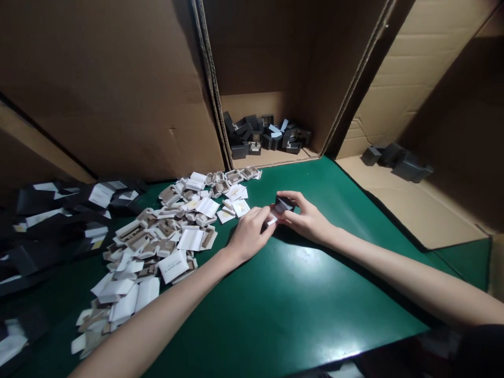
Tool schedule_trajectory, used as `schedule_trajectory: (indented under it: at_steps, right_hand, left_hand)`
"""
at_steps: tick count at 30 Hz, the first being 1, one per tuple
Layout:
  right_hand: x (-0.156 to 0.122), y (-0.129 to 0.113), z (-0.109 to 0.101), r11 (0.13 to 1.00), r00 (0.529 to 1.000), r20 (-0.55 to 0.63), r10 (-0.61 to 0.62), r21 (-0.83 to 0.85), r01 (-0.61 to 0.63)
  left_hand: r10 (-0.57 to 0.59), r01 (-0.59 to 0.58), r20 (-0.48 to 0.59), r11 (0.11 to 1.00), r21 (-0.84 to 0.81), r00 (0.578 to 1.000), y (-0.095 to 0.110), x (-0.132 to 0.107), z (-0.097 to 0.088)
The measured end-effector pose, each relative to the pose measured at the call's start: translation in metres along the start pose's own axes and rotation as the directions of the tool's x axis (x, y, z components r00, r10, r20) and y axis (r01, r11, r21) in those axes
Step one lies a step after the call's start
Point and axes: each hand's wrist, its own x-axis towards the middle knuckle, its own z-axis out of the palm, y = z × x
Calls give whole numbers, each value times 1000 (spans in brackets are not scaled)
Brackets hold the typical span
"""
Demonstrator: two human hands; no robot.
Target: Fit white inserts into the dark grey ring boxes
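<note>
A small black box [283,203] with a white piece [271,218] at its near left side is held between my two hands above the green table. My right hand [309,216] is closed on the box from the right, thumb in front and fingers behind. From the left, my left hand [250,233] is closed around the box's white-edged side, and its fingers hide part of it. Whether the white piece sits in the box or only against it, I cannot tell. Left of my left hand lies a heap of white and grey-brown folded card inserts [191,239].
Black boxes [255,131] are piled in an open cardboard carton [271,102] at the back. Several dark grey boxes [409,165] sit in another carton at right. Black boxes with white card [43,236] crowd the far left. The green table [299,315] spans the foreground.
</note>
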Motion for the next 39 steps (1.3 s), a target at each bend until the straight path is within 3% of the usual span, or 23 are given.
schedule_trajectory:
  at_steps: [5, 11, 15, 20, 25, 28, 35, 39]
  right_hand:
    - [0, 4, 0, 961, 970, -8, -243, -138, 240]
    - [-1, 6, -7, 949, 957, 35, -288, -120, 290]
    - [0, 13, -14, 940, 951, 6, -308, -153, 306]
    - [-2, 18, -18, 969, 978, -41, -203, -148, 195]
    - [-6, 10, -21, 958, 959, -129, -253, -173, 229]
    - [-9, 2, -24, 924, 936, -122, -331, -243, 295]
    - [-10, -6, -23, 900, 928, 21, -373, -236, 367]
    - [-10, -9, -19, 908, 935, 6, -355, -236, 346]
  left_hand:
    - [19, -23, -49, 996, -84, 999, 0, 3, -1]
    - [8, -21, -69, 979, -200, 998, -3, -1, -3]
    - [111, -111, 33, 994, -5, 993, 4, -10, 2]
    - [168, -202, 147, 944, 262, 975, 14, -18, 11]
    - [139, -142, 29, 974, 174, 990, 13, -16, 7]
    - [154, -148, -29, 978, 146, 988, 12, -15, 3]
    - [184, -178, 9, 938, 296, 983, 13, -14, 0]
    - [239, -221, -7, 908, 357, 971, 11, -12, -2]
